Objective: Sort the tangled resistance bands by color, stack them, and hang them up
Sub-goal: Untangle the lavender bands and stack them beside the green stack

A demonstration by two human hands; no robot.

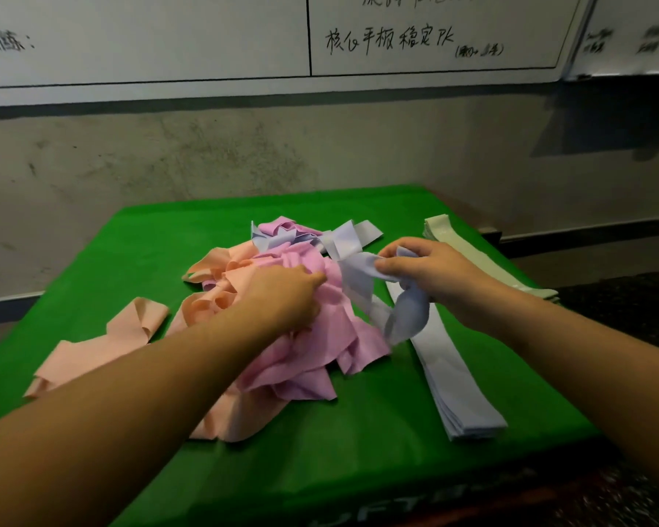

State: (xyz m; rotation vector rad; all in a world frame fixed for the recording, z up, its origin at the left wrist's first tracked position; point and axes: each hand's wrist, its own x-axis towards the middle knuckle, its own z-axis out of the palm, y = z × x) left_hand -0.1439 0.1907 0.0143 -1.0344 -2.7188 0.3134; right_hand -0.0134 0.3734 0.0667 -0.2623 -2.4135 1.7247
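A tangled heap of resistance bands lies on the green cloth (358, 462): pink bands (320, 351) in the middle, peach bands (99, 348) to the left, pale blue bands (343, 239) at the back. My left hand (286, 294) rests on the pink bands, fingers pressed into the heap. My right hand (427, 271) pinches a pale blue band (354, 279) that runs back into the tangle. A flat stack of pale blue bands (449, 382) lies to the right. A stack of pale green bands (468, 249) lies further right.
The green cloth covers a small table against a grey concrete wall (206, 161). A whiteboard (396, 36) with handwriting hangs above. Dark floor (624, 298) shows to the right of the table.
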